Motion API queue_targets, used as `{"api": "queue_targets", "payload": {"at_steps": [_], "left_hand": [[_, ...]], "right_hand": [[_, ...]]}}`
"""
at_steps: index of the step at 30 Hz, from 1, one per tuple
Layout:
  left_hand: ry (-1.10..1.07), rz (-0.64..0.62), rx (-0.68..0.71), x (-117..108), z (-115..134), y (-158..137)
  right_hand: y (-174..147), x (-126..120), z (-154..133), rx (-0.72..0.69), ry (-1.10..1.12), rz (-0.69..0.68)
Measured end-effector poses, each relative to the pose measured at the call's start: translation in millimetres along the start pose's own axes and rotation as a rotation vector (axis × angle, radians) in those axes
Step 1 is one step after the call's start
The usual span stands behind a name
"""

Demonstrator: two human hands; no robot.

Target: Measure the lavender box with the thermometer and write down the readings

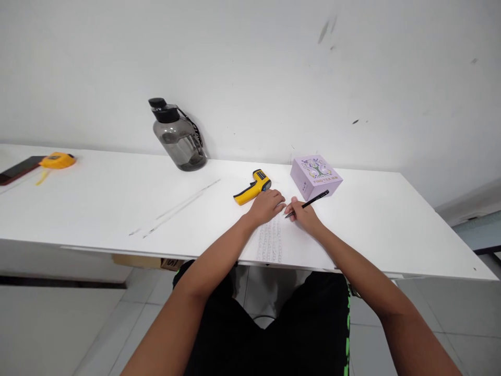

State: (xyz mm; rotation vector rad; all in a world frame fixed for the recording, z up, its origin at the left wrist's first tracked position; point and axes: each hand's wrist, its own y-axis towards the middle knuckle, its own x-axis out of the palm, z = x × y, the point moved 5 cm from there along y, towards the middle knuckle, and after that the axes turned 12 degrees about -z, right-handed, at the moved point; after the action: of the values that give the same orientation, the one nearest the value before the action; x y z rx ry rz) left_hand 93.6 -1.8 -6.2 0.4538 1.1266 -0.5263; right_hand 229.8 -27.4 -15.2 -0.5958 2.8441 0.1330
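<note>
My right hand (304, 215) is closed around a black pen (316, 198), its tip low over a white sheet of paper (293, 243). Columns of small handwriting cover the left part of that sheet. Lying on the upper left of the paper, my left hand (268, 205) has its fingers stretched out loosely and holds nothing. Just behind it is a yellow and black infrared thermometer gun (250, 192) on its side. A lilac box (316, 176) with a printed lid sits beyond my right hand.
A large grey see-through water bottle (180, 141) with a black lid stands near the wall. Far left on the white table (105, 203) are a yellow tape measure (58, 161) and a dark flat object (21, 169). The table's front edge runs above my lap.
</note>
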Motion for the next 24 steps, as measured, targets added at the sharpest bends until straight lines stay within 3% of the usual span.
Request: {"api": "queue_targets", "payload": {"at_steps": [7,24], "left_hand": [[0.073,-0.032,-0.002,-0.4,-2.2,0.2],[0.042,-0.006,0.011,0.3,-3.9,-2.9]], "right_hand": [[-0.4,-2.5,1.0,-0.004,-0.252,0.026],[2.1,0.4,5.1,0.037,-0.294,-0.020]]}}
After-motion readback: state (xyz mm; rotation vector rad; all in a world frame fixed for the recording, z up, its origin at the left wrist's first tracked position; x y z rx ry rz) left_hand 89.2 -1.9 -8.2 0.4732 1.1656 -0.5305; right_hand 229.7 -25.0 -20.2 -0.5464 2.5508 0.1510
